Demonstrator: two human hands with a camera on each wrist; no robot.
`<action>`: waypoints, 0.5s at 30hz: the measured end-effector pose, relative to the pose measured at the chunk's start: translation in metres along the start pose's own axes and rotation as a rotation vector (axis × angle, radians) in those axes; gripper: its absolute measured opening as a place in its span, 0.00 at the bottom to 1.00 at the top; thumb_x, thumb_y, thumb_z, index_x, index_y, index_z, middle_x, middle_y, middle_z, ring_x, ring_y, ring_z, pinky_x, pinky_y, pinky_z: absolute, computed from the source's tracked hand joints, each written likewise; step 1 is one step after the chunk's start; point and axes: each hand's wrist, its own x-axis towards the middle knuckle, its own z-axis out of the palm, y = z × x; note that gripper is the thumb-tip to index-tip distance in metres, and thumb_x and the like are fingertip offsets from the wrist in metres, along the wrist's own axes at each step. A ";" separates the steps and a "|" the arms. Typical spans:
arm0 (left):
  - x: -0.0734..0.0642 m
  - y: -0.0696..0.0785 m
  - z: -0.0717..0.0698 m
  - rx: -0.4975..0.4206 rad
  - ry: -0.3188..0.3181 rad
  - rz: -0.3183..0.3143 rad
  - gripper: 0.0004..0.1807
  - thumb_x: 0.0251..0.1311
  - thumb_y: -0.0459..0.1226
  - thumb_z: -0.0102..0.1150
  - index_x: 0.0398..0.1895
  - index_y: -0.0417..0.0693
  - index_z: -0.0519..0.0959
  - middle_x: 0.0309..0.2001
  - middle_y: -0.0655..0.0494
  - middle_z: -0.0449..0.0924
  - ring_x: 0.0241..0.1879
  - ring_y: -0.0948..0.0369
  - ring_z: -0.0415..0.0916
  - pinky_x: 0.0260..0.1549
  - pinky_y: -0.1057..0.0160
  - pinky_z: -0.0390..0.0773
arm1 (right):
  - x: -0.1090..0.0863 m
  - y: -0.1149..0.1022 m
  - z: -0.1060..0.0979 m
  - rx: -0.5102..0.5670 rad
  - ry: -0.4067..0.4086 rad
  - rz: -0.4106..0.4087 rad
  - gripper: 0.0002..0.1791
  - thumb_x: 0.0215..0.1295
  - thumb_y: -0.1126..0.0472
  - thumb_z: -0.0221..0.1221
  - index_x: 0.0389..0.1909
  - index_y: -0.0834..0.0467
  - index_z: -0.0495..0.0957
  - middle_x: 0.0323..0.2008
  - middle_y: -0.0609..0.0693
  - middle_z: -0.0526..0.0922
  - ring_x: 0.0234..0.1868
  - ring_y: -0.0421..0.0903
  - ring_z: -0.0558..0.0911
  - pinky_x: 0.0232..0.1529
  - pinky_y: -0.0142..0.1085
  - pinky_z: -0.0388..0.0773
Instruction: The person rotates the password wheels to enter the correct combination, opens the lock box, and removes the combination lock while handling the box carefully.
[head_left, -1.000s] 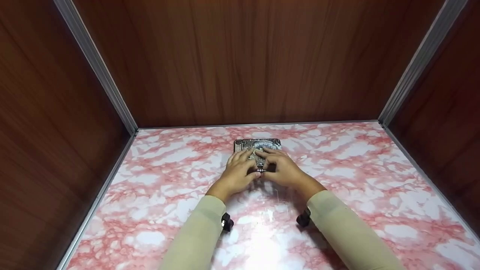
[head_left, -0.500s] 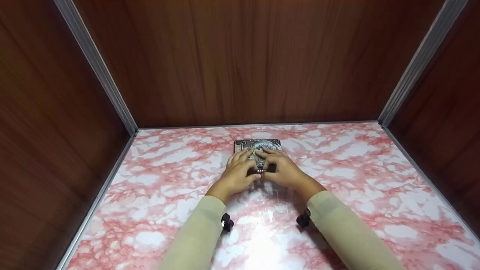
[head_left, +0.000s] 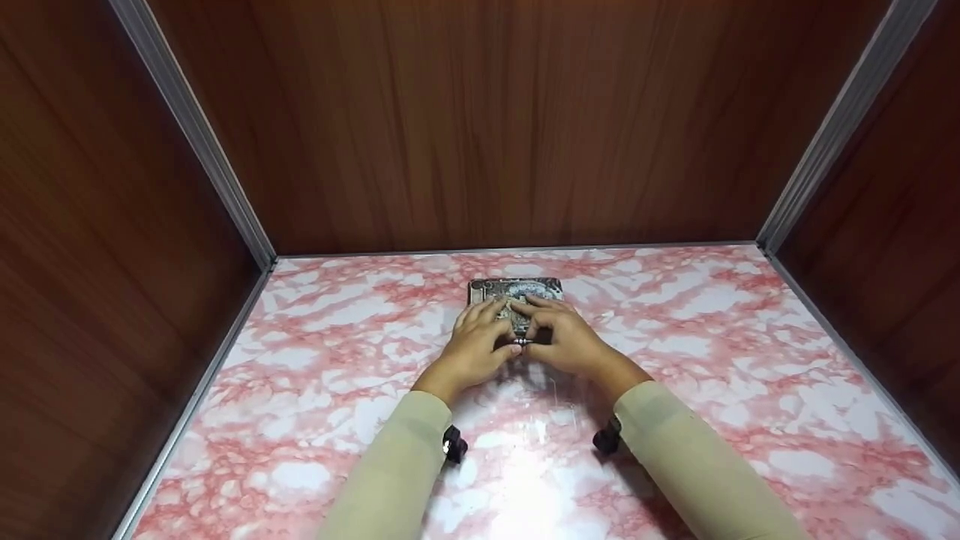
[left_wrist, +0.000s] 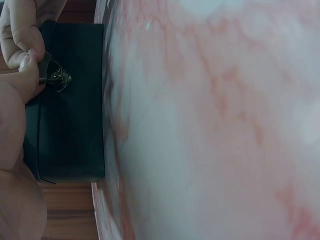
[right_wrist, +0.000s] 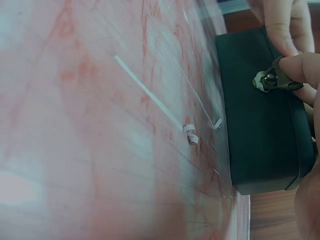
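Observation:
A small box (head_left: 517,287) with a patterned lid stands toward the back of the table; its dark green front (left_wrist: 75,125) shows in both wrist views. A metal clasp (right_wrist: 283,79) hangs at the middle of that front, over a small fitting. My left hand (head_left: 474,346) has its thumb and index finger at the clasp's left side, pinching it. From the other side my right hand (head_left: 571,341) pinches the same clasp between thumb and index finger. The other fingers of both hands rest on the lid.
Red-and-white marbled table (head_left: 322,420) lies under the box. Brown wood-grain panels (head_left: 487,127) rise behind and on both sides, with metal strips along the corners. In the right wrist view a thin white strip (right_wrist: 150,94) with a curled end lies on the table before the box.

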 end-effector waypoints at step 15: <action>0.000 0.001 0.000 0.007 0.001 -0.005 0.14 0.82 0.55 0.62 0.49 0.56 0.83 0.94 0.52 0.53 0.95 0.45 0.44 0.94 0.41 0.37 | 0.000 0.001 0.000 -0.009 -0.001 -0.004 0.14 0.67 0.55 0.79 0.31 0.51 0.82 0.82 0.48 0.77 0.90 0.63 0.66 0.90 0.70 0.57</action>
